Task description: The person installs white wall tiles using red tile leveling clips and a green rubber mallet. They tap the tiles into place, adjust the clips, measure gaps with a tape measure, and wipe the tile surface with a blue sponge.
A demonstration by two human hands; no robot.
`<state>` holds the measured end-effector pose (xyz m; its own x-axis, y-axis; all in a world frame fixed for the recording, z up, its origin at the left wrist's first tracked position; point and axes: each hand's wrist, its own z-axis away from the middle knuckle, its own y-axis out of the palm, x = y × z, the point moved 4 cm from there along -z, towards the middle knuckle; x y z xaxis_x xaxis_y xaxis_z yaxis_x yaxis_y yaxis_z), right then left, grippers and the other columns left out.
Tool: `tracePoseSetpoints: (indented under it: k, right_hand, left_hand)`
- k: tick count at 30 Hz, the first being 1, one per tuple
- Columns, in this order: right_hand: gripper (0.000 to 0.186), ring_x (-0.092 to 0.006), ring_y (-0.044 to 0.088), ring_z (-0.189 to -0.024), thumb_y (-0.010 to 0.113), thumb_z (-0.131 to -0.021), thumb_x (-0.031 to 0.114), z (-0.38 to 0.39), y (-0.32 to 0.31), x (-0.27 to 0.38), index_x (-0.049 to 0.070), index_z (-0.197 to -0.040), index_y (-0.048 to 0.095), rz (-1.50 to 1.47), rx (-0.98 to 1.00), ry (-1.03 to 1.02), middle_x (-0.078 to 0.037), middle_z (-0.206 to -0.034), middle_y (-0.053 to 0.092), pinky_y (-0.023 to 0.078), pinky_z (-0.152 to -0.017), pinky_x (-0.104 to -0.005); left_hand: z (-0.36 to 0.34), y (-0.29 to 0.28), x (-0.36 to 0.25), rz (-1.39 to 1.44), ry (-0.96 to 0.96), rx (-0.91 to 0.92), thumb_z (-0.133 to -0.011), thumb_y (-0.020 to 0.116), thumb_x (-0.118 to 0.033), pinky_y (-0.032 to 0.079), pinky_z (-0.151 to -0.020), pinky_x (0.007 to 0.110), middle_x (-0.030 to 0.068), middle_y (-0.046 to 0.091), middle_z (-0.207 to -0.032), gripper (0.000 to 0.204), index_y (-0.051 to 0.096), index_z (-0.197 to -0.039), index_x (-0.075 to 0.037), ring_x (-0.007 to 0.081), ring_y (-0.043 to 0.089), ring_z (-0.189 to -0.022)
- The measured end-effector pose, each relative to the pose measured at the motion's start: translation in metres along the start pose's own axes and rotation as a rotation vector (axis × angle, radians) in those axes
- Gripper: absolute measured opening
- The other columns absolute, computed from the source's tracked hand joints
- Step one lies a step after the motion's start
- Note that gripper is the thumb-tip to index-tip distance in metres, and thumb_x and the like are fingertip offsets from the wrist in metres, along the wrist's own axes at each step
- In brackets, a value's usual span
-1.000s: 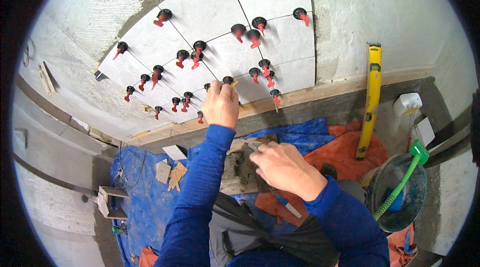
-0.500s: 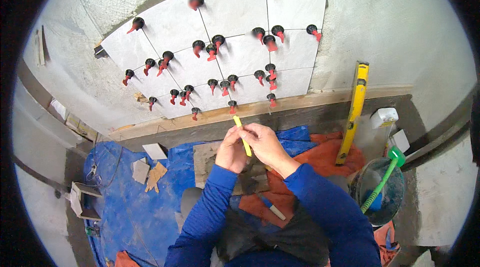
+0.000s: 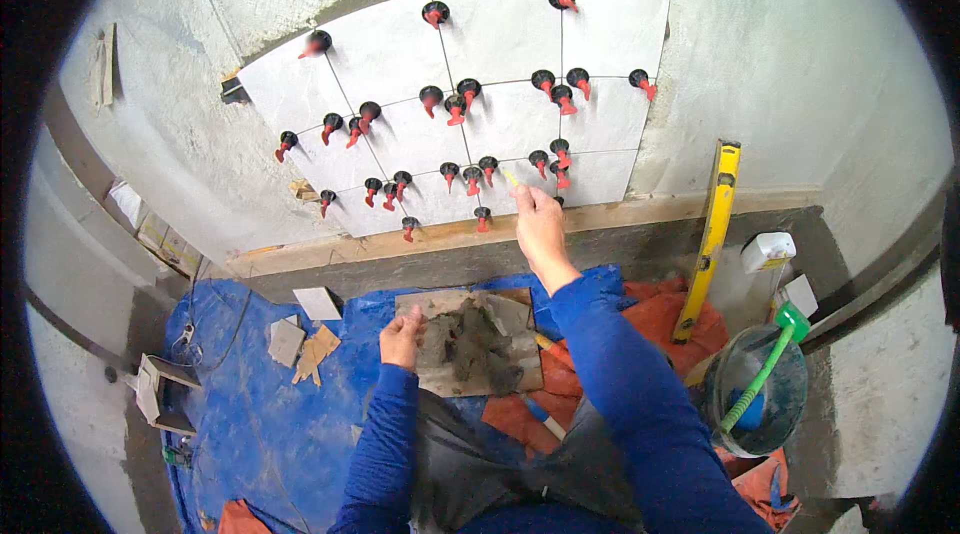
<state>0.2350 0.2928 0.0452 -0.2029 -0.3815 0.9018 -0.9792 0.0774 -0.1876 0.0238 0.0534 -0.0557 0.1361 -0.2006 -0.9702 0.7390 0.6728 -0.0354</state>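
Observation:
My right hand [image 3: 541, 231] reaches toward the tiled wall, its fingers closed on a slim yellow stick-like tool [image 3: 511, 178]. Only the tip shows, pointing at a pale tile [image 3: 595, 177] in the bottom row. Close to it are black round tile levelling clips with red T-shaped handles [image 3: 487, 165], set along the joints. My left hand [image 3: 400, 341] is lower down, fingers curled, beside a board [image 3: 525, 314] bearing grey mortar [image 3: 470, 346]. Whether anything is inside its grip is hidden.
A yellow spirit level [image 3: 708, 244] leans on the wall at right. Beyond it stand a white container [image 3: 769, 251] and a dark bucket [image 3: 712, 404] with a green-handled brush [image 3: 762, 374]. Blue sheeting [image 3: 270, 434], orange cloth [image 3: 690, 334] and tile offcuts [image 3: 318, 303] cover the floor.
My hands have parted. The right one has moved up and right to the tiles with the yellow tool, while the left has dropped down and left. The mortar on the board is now uncovered.

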Motion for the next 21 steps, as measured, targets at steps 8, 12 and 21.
tracePoseSetpoints:
  k: [8, 12, 21]
  right_hand:
    - [0.033, -0.0263, 0.064, -0.074, 0.061, -0.102, 0.029, -0.017, 0.036, -0.006, -0.001, -0.106, 0.075, 0.036, -0.046, 0.158, -0.017, -0.086, 0.073, 0.05, -0.075, -0.0401]
    - [0.034, -0.0401, 0.071, -0.089, 0.06, -0.1, 0.033, -0.01, 0.03, -0.013, 0.002, -0.103, 0.075, 0.228, -0.023, 0.295, -0.023, -0.093, 0.073, 0.052, -0.078, -0.05]
    - [0.034, -0.0372, 0.072, -0.086, 0.065, -0.096, 0.034, -0.013, 0.038, -0.019, 0.003, -0.106, 0.075, 0.042, -0.089, 0.292, -0.02, -0.091, 0.074, 0.053, -0.078, -0.0465]
  left_hand:
    - [0.006, -0.014, 0.024, -0.133, -0.018, 0.109, -0.097, 0.072, -0.028, 0.053, -0.069, 0.031, 0.0066, 0.073, -0.099, 0.023, 0.065, -0.089, -0.007, 0.0167, 0.069, -0.081]
    - [0.008, -0.028, 0.022, -0.167, 0.061, 0.064, -0.096, 0.072, -0.028, 0.053, -0.068, 0.03, 0.0055, 0.073, -0.093, 0.024, 0.066, -0.089, -0.006, 0.016, 0.069, -0.08]
    - [0.004, -0.023, 0.017, -0.191, 0.102, 0.058, -0.096, 0.072, -0.028, 0.053, -0.067, 0.029, 0.0046, 0.072, -0.089, 0.023, 0.069, -0.091, -0.005, 0.0154, 0.07, -0.079]
